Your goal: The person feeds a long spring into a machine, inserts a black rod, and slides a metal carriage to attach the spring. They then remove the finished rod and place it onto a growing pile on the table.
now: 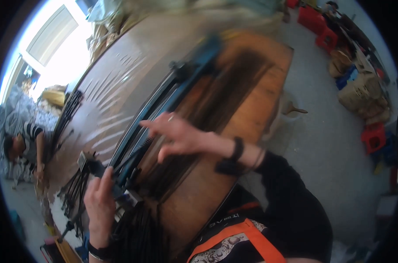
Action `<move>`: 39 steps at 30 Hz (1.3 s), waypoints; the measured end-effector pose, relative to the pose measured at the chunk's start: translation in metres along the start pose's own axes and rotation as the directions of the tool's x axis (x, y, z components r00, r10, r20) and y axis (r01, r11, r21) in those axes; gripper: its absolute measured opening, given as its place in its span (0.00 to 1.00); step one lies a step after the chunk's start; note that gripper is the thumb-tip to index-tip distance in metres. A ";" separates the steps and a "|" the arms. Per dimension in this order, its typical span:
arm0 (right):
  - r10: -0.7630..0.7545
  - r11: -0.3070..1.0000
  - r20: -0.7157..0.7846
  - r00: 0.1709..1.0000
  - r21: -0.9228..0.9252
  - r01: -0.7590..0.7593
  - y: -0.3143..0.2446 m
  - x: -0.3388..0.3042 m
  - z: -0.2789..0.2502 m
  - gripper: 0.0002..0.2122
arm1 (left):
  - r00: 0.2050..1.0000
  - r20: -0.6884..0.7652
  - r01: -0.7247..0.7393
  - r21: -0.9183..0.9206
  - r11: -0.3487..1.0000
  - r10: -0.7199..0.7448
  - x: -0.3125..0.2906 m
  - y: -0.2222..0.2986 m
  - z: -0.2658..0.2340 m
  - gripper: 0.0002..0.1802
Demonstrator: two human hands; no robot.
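Right hand (pixel 176 135), loosely open, spreads over the blue rail (pixel 174 101); left hand (pixel 99 202) curls near its near end, perhaps steadying it, grip unclear.

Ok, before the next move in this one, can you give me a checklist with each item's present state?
1. Left hand at the near end of the blue frame: ok.
2. Left hand's grip: cannot tell.
3. Right hand open: ok, index finger extended, thumb apart.
4. Right hand touching the frame: cannot tell; it shows over it.
5. Dark strips beside the frame sharply visible: not ok, they are blurred.
6. Co-worker's hand away from the frame: ok.
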State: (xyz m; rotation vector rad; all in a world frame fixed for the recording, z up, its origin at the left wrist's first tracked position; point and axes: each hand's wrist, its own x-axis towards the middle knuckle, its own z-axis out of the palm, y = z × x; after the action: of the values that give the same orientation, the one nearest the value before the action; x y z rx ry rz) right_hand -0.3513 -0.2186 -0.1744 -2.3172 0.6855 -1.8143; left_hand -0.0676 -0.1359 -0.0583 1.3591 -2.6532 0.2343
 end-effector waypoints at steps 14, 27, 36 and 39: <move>0.083 0.996 0.203 0.976 0.004 -0.085 -0.050 0.006 0.059 0.13 | 0.993 -0.113 0.048 0.037 0.998 -0.044 -0.064 -0.018 -0.015 0.22; 0.273 0.799 0.540 0.797 0.334 -0.500 -0.053 0.075 0.175 0.06 | 0.819 -0.381 0.447 -0.049 0.893 -0.430 -0.159 -0.079 -0.057 0.11; -0.028 0.857 0.617 0.786 0.420 -0.299 -0.057 0.088 0.237 0.06 | 0.711 -0.333 0.622 -0.113 0.774 -0.620 -0.236 -0.088 -0.052 0.11; -0.117 0.934 0.725 0.678 0.313 -0.172 -0.063 0.094 0.254 0.05 | 0.698 -0.332 0.631 -0.133 0.764 -0.635 -0.237 -0.093 -0.044 0.11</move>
State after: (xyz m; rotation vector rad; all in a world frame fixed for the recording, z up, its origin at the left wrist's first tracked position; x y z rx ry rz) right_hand -0.0768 -0.2475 -0.1375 -2.4338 0.2204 -0.7235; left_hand 0.1479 0.0063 -0.0576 1.9154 -1.7501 0.3375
